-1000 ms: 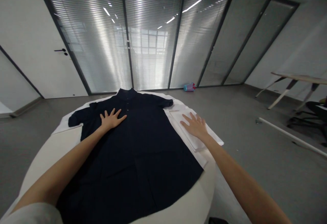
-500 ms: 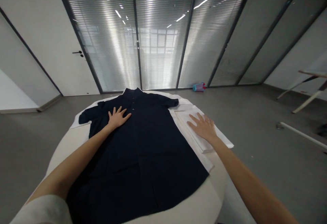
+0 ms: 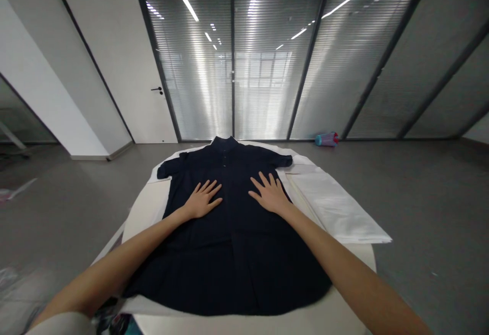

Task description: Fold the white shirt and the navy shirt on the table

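A dark navy short-sleeved shirt (image 3: 233,253) lies spread flat, front up, on a round white table (image 3: 153,207), collar pointing away from me. My left hand (image 3: 201,200) rests palm down on the chest left of the button placket, fingers apart. Right of the placket, my right hand (image 3: 269,195) also lies flat on the chest with its fingers spread. Neither hand holds anything.
A folded white cloth (image 3: 336,207) lies on the table's right side, reaching past the rim. Grey floor surrounds the table. A glass wall with blinds and a white door (image 3: 126,70) stand behind. A small blue and red object (image 3: 326,139) lies on the floor by the glass.
My right hand has left the white cloth and moved left onto the shirt's chest. My left hand slid slightly lower on the shirt. The view has turned to the left.
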Demonstrator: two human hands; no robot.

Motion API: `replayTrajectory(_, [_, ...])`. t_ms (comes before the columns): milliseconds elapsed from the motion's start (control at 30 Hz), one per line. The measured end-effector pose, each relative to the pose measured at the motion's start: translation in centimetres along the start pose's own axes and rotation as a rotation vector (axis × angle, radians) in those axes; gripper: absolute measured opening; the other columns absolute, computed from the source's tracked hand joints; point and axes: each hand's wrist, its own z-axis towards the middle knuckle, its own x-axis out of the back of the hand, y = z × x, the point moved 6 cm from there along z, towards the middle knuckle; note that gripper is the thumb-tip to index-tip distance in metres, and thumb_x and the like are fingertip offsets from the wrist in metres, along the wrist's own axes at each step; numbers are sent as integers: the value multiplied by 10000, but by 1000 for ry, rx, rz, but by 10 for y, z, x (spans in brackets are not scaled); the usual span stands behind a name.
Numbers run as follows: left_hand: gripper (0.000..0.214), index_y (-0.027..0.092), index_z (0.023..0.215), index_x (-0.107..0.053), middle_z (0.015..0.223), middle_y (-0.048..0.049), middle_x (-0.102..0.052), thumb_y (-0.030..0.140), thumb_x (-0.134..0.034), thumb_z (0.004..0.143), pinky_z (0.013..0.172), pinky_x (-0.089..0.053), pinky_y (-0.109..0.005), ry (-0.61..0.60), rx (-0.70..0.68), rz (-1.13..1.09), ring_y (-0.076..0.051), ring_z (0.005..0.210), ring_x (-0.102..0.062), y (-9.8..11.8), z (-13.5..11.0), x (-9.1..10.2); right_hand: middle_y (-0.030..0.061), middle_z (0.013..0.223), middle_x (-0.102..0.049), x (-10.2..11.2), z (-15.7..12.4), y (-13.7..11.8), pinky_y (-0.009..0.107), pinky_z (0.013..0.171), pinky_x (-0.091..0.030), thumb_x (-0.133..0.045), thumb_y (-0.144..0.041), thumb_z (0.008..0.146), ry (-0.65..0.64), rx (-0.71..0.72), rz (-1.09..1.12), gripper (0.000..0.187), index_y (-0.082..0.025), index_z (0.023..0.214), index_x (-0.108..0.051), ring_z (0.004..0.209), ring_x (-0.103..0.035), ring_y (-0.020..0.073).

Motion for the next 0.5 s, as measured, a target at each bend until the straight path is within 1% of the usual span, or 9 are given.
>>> replayTrajectory(33, [658, 265, 1560, -327, 1633, -64, -243, 587, -358, 987, 1214, -99, -538, 2, 2, -7, -319, 1520, -156, 0, 0, 0, 83, 1655, -198, -10, 1, -4, 610, 1167, -182, -287, -660, 986, -33, 8, 0, 680, -317, 1573, -297, 1486, -183, 425])
replayTrajectory(100, [646, 260, 1545, -364, 1628, -69, -262, 583, -373, 986, 1216, -102, -534, 20, 8, -32, -318, 1518, -167, 0, -1, 3, 74, 1654, -200, -25, 1, -3, 615, 1170, -168, -270, -655, 991, -75, 8, -2, 669, -329, 1575, -284, 1490, -172, 422])
replayTrajectory(200, [609, 238, 1518, -421, 1622, -80, -284, 549, -386, 996, 1221, -136, -508, 70, -9, -73, -308, 1519, -171, 2, -8, 11, 66, 1651, -211, -30, 0, 3, 587, 1182, -174, -250, -650, 996, -63, 20, -8, 664, -328, 1575, -283, 1494, -183, 399])
replayTrajectory(267, [610, 230, 1517, -422, 1614, -87, -305, 545, -398, 995, 1221, -167, -494, 75, -25, -90, -304, 1515, -194, 4, -23, 17, 67, 1648, -222, -29, 0, 4, 583, 1183, -181, -255, -643, 998, -60, 24, -17, 660, -323, 1574, -290, 1492, -192, 395])
replayTrajectory(333, [632, 241, 1519, -418, 1604, -86, -330, 564, -437, 976, 1218, -195, -492, 40, -39, -97, -308, 1504, -232, 6, -46, 25, 68, 1644, -231, -28, 0, 3, 585, 1182, -184, -268, -633, 1000, -66, 25, -14, 653, -319, 1572, -298, 1491, -196, 395])
replayTrajectory(400, [621, 263, 1493, -460, 1595, -76, -352, 564, -494, 952, 1211, -235, -486, -2, -55, -104, -310, 1487, -281, 7, -77, 35, 80, 1640, -243, -24, 1, 2, 594, 1180, -185, -291, -623, 1001, -72, 25, 1, 653, -296, 1565, -325, 1490, -197, 399])
replayTrajectory(467, [558, 289, 1437, -534, 1574, -68, -396, 536, -538, 937, 1193, -297, -462, -17, -53, -117, -301, 1448, -367, 5, -113, 47, 114, 1623, -279, -15, -2, 0, 592, 1177, -204, -356, -590, 997, -75, 39, 16, 659, -232, 1550, -373, 1481, -227, 405])
replayTrajectory(500, [526, 303, 1413, -561, 1551, -69, -432, 524, -545, 936, 1177, -333, -449, -12, -31, -127, -294, 1412, -426, 2, -132, 52, 139, 1603, -319, -8, -7, -1, 573, 1175, -233, -403, -556, 991, -77, 60, 27, 656, -189, 1535, -401, 1467, -271, 399])
